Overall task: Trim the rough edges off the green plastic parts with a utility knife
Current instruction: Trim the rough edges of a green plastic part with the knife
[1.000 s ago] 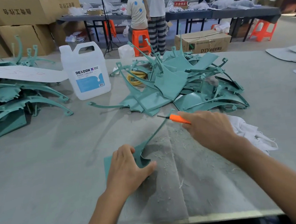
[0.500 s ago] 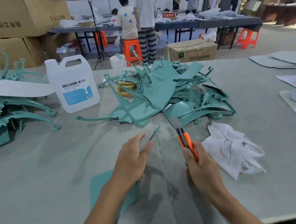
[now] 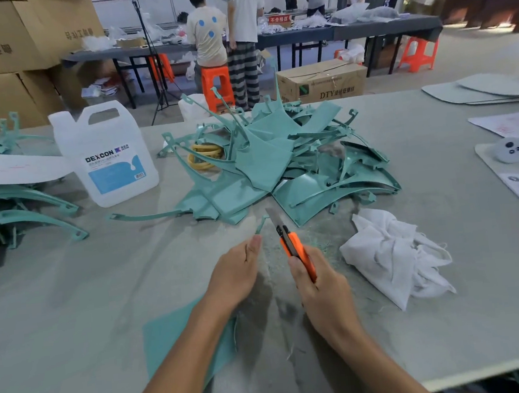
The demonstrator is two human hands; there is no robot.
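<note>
Left hand (image 3: 237, 274) sits low centre on the grey worktop (image 3: 72, 309), fingers pressed together. The thin strut of the flat teal-green plastic part (image 3: 170, 341) pokes out past the fingertips towards 12 o'clock. Pinched or just pressed? Cannot tell. The part's broad panel lies under the left forearm, out to 7 o'clock. Right hand (image 3: 321, 291), just beside at 3 o'clock, is curled round the orange-handled utility knife (image 3: 294, 246), its blade out and aimed at 12, the tip close beside the strut's end. The tangled heap of teal-green plastic parts (image 3: 267, 164) waits at 12 o'clock, the crumpled white cloth (image 3: 394, 256) lies at 3, and the white plastic jug (image 3: 105, 154) stands at 10.
</note>
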